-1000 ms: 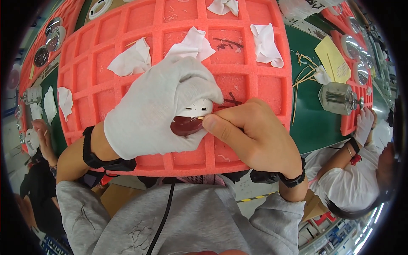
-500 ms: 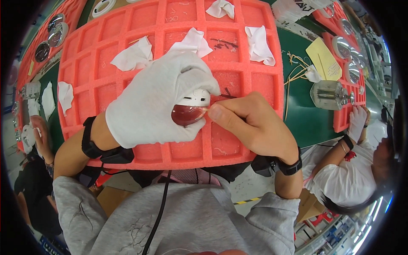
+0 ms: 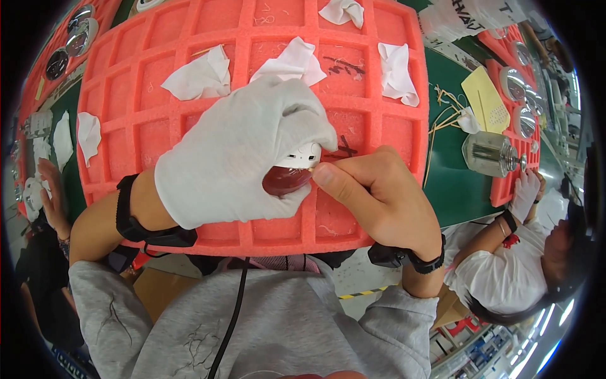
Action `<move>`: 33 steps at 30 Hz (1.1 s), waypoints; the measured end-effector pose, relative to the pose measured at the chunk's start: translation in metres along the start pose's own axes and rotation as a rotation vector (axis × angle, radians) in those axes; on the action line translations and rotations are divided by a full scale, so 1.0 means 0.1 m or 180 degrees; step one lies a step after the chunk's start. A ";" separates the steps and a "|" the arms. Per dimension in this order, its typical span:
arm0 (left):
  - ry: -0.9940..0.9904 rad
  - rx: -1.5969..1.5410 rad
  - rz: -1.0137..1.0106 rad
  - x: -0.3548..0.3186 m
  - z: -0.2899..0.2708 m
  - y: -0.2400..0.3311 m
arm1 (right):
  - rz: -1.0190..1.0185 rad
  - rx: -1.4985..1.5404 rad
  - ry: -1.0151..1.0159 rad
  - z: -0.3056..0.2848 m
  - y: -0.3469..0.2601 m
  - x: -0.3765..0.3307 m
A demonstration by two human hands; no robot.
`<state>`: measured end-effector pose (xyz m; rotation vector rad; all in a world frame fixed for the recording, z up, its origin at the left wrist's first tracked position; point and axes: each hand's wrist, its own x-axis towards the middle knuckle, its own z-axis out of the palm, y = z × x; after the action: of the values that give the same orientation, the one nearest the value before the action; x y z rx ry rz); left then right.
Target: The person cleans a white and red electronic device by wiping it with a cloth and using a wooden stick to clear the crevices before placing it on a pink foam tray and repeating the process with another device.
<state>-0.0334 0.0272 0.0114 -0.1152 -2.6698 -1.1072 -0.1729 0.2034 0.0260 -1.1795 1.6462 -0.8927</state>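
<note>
My left hand (image 3: 230, 155), in a white glove, is wrapped round a rounded device (image 3: 287, 180) with a white slotted housing and a shiny see-through dome. The dome faces me and the red tray shows through it or in its reflection. My bare right hand (image 3: 382, 196) is closed in a pinch at the device's right side. Between thumb and forefinger the pale tip of a thin stick (image 3: 311, 169) shows, touching or very near the seam between housing and dome. The rest of the stick is hidden by the fingers. Both hands are above the tray.
Under my hands lies a red foam tray (image 3: 246, 104) with square pockets, with crumpled white cloths (image 3: 201, 74) on it. On the green table (image 3: 442, 196) are thin wooden sticks (image 3: 439, 120), a yellow sheet (image 3: 485, 98) and a glass jar (image 3: 489, 153). People sit at both sides.
The device has tilted slightly and shifted a little right and down in my left hand's grip. My right hand has moved slightly down along with it. The pinch is kept.
</note>
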 end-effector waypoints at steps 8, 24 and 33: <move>0.0118 -0.0007 0.0058 -0.01 0.04 -0.04 | 0.0234 0.0174 -0.0024 0.01 -0.05 0.02; 0.0124 -0.0019 -0.0034 -0.02 0.06 -0.01 | 0.0609 0.0481 -0.0025 0.05 -0.13 0.01; 0.0391 -0.0004 0.0109 -0.07 0.10 0.03 | 0.0500 0.0378 -0.0127 0.05 -0.21 0.02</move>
<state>-0.0280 0.0367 0.0052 -0.0898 -2.5494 -1.0699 -0.1620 0.1950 0.0423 -0.9674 1.6067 -0.8497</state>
